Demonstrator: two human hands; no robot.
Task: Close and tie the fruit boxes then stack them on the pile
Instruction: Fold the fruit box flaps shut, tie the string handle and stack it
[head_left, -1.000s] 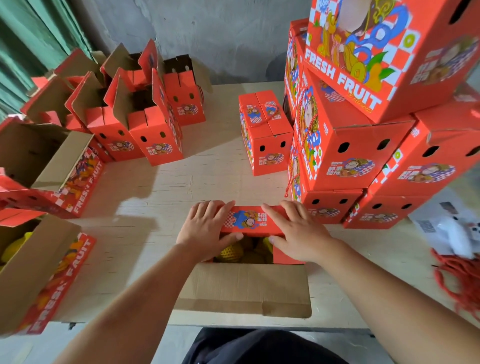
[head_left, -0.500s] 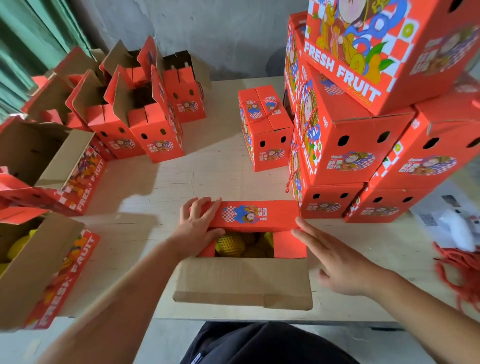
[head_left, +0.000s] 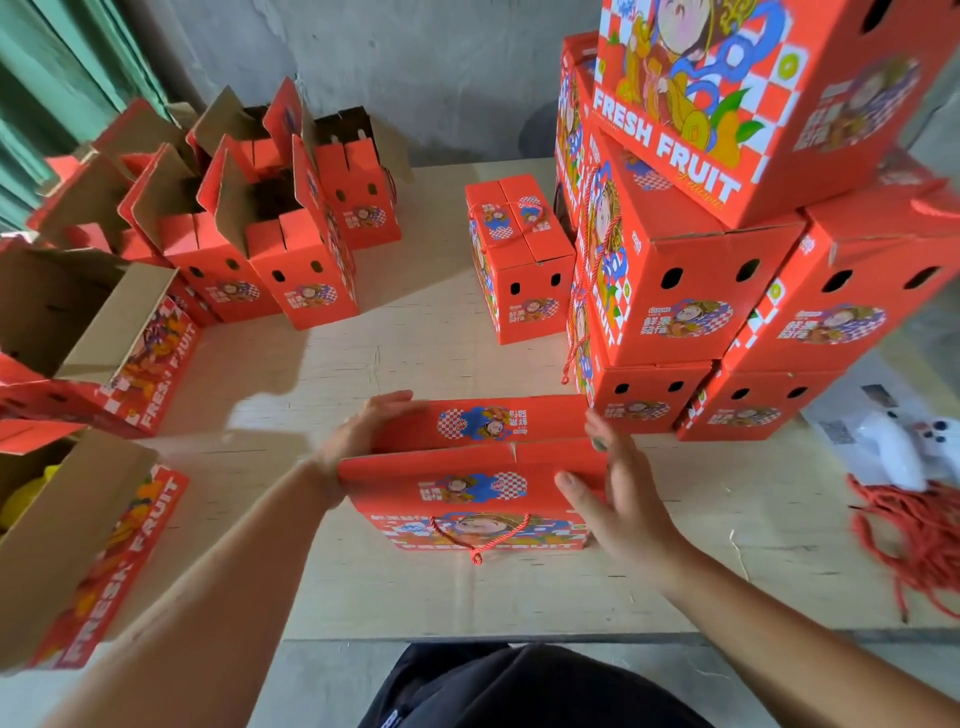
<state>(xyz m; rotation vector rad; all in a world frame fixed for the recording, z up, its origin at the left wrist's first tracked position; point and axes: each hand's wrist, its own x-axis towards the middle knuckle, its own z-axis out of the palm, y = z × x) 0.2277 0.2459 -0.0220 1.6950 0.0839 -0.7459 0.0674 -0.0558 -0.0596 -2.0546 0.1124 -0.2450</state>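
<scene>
A red fruit box (head_left: 470, 488) sits on the table right in front of me, both top flaps folded down and meeting along the middle. A red cord loop hangs on its near face. My left hand (head_left: 363, 426) rests flat against the box's left end, fingers straight over the far flap. My right hand (head_left: 610, 493) lies with straight fingers on the right end of the near flap. The pile of closed red boxes (head_left: 691, 260) rises at the right, several high.
One small closed box (head_left: 519, 260) stands mid-table by the pile. Several open boxes (head_left: 270, 223) crowd the back left, and two larger open ones (head_left: 78, 545) lie at the left edge. Loose red cords (head_left: 919, 540) and white packets (head_left: 888, 447) lie at the right.
The near brown flap has been folded up and over, covering the fruit. My right hand moved from the table onto the box's right end. The left hand stayed at the left end.
</scene>
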